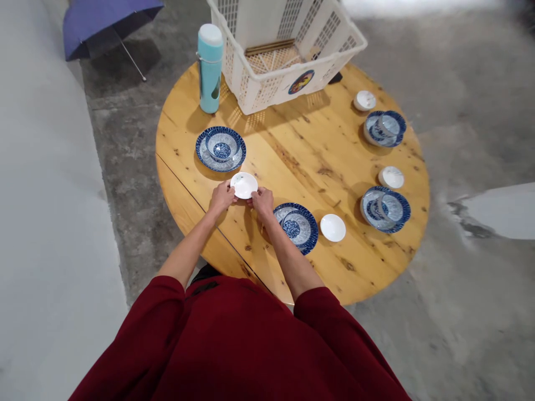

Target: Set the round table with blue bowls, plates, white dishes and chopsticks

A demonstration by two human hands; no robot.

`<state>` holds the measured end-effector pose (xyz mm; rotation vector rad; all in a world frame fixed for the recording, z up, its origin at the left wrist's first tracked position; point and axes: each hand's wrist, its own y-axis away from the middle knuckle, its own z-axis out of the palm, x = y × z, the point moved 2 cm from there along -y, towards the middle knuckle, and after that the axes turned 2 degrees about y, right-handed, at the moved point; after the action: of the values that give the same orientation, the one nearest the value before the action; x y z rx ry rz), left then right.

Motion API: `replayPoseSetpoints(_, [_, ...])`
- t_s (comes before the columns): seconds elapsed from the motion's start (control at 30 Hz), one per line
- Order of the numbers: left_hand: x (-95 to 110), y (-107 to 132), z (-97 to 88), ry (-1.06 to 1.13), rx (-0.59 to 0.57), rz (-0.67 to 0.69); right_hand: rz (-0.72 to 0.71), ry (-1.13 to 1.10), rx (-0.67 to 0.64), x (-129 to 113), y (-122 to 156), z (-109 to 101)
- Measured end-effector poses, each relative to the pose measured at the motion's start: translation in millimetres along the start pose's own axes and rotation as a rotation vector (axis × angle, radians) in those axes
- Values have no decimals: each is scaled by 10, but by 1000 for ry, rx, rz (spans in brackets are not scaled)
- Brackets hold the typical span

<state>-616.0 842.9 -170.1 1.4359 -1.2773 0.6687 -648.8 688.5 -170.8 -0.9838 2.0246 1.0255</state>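
Observation:
Between both hands I hold a small white bowl point(244, 185) by its rim, close over the wooden table. My left hand point(223, 197) pinches the left side of it, and my right hand point(261, 201) grips the right side. Just beyond lies a blue-patterned plate point(202, 158) with a blue-patterned bowl point(222, 148) on it. Under my right forearm, partly covered, is a second blue-patterned plate point(310, 236) bearing another patterned bowl point(291, 227). To the right of that sits a second small white bowl point(333, 228).
The round wooden table point(334, 161) carries a large white plastic basket point(276, 89) at the back and a light-blue bottle point(209, 69) beside it. Along the right edge are two patterned stacks point(384, 209) and small white bowls point(391, 177). A purple umbrella point(100, 25) lies behind left.

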Motion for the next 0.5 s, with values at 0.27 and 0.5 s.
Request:
replayPoseSetpoints(0.27, [8,13,-4,-33,8,20,21,-8,-14,-17,17,-7])
replayPoseSetpoints(0.5, [-14,117,-51,23,71,-18,-42,35,7,39,141,-60])
